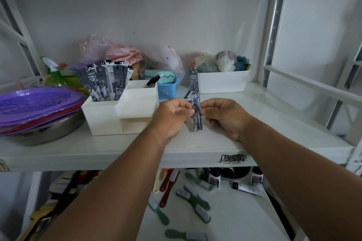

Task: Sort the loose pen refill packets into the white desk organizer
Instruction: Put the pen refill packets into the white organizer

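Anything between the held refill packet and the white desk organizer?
Only the left hand gripping the narrow grey refill packet; beyond it, bare shelf up to the white plastic desk organizer, in head view.

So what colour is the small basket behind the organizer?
Blue, a mesh-sided basket, seen in the head view.

Glossy plastic refill packet [195,101]; matt white plastic organizer [109,117]; shiny metal bowl [49,131]; smooth painted shelf [254,123].

Purple lids [37,101] stacked on a steel bowl [45,133] at left; green spray bottle [53,73] behind. Blue basket [166,89] and white bin [223,81] of cloths mid-frame on the shelf [254,123]. Brushes [195,201] scattered at lower centre.
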